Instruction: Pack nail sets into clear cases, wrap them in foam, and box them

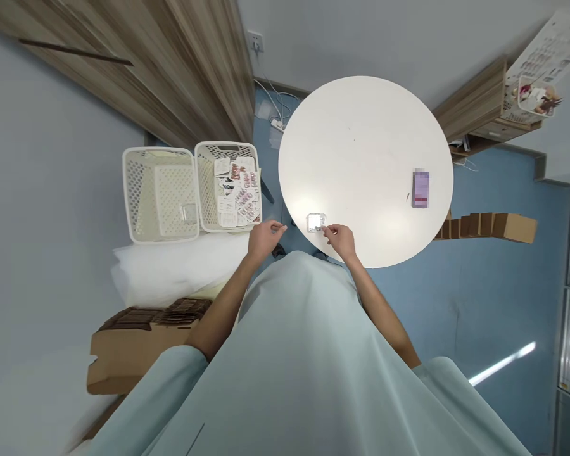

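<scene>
A small clear plastic box (313, 222) with a white piece in it lies near the front left edge of the round white table (361, 139). Small dark bits show in its lower right corner. At that corner are the fingertips of my right hand (341, 239), pinched together; whatever they grip is too small to make out. My left hand (263, 239) hovers off the table's left edge, close to a white basket (212, 218) of cards with nail-like pieces on them (245, 196). Its thumb and fingers are pressed together, and I cannot see what is between them.
A phone (420, 190) lies on the table's right side. Left of the card basket stands a second white basket (137, 196) with a clear box inside. White wrapping (180, 269) and cardboard (123, 354) lie at left. Brown boxes (513, 227) line the floor at right.
</scene>
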Tool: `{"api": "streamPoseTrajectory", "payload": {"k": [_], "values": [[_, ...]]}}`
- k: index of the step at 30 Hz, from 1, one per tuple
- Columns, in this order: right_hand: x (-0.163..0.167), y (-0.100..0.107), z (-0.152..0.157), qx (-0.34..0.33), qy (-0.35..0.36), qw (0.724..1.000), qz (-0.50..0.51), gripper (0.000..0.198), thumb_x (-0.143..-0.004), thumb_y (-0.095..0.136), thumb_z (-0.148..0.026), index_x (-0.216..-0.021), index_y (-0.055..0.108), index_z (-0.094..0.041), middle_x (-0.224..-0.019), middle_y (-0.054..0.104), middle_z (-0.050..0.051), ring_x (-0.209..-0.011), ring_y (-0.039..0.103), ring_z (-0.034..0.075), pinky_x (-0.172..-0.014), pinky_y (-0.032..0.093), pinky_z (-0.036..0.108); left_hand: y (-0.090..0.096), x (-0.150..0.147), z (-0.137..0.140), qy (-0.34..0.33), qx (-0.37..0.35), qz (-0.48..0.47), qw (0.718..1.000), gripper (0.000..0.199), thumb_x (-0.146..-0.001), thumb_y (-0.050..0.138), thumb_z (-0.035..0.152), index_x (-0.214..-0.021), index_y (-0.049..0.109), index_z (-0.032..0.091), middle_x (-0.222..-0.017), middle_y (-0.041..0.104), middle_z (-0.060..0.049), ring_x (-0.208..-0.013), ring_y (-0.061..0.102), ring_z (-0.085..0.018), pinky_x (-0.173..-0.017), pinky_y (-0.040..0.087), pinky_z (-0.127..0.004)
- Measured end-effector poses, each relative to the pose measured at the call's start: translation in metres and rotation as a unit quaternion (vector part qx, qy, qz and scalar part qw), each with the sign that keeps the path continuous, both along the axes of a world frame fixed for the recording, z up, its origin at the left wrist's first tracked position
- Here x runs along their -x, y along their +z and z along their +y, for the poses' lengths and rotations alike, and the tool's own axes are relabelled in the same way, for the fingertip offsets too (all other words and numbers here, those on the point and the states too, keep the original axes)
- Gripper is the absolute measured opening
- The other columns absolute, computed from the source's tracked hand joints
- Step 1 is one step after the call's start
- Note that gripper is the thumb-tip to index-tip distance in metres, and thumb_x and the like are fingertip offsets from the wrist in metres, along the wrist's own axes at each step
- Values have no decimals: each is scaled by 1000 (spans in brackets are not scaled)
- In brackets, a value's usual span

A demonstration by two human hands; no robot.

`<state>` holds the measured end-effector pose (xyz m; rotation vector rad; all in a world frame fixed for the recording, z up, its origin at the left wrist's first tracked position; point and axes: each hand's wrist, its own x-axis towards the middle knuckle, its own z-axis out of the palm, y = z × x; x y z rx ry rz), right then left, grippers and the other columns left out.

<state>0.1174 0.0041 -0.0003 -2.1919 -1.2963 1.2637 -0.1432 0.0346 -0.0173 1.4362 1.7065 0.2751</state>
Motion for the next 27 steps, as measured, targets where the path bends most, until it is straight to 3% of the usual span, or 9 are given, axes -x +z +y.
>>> {"api": "streamPoseTrajectory", "payload": {"k": [4,8,10,12,15,18,22,27], "values": [[23,19,2,-21,10,1000,7,27,-98,65,-46,-94,77,-22,-97,83,4,-66,74,18,-73,53,31,6,68,-12,27,26,39,999,25,-95,69,47,-99,80,25,-102,84,-6,-99,77,-30,-92,54,-39],[57,29,9,-19,44,999,19,27,-97,65,-47,-95,77,-23,-97,83,3,-73,75,19,-77,54,32,-5,134,-35,44,87,112,989,23,-93,71,46,-93,77,24,-104,82,-10,-104,75,-35,-93,55,-43],[74,31,13,-17,66,997,20,26,-97,65,-47,-95,77,-23,-99,82,3,-76,74,20,-77,54,32,-15,159,-51,71,124,163,976,26,-89,74,43,-103,75,22,-112,80,-15,-110,73,-39,-94,55,-46],[89,33,16,-15,92,995,21,26,-97,65,-46,-96,77,-23,-100,82,3,-76,73,20,-76,53,33,-27,178,-66,119,144,220,957,44,-86,77,43,-121,70,16,-127,72,-25,-118,68,-46,-95,55,-52],[105,33,19,-15,130,991,16,26,-97,65,-45,-96,77,-22,-99,82,4,-75,71,20,-75,53,33,-42,195,-84,194,156,260,933,70,-85,78,43,-141,56,7,-145,56,-38,-126,62,-52,-95,56,-59],[114,32,22,-23,157,987,4,25,-97,66,-44,-96,78,-22,-97,81,5,-77,72,21,-76,53,34,-53,201,-96,233,174,247,924,76,-86,77,40,-146,49,3,-147,52,-40,-129,61,-53,-99,55,-60],[120,30,24,-31,185,982,-8,24,-96,65,-43,-95,77,-22,-94,81,4,-78,73,21,-77,53,34,-63,200,-106,238,155,230,931,61,-91,71,37,-142,55,9,-144,58,-34,-134,57,-51,-103,53,-61],[128,30,28,-27,220,975,-17,24,-97,64,-43,-97,78,-23,-93,81,5,-80,74,22,-78,54,34,-73,196,-111,247,140,210,936,35,-94,64,35,-122,72,15,-135,65,-28,-126,60,-47,-101,53,-60]]}}
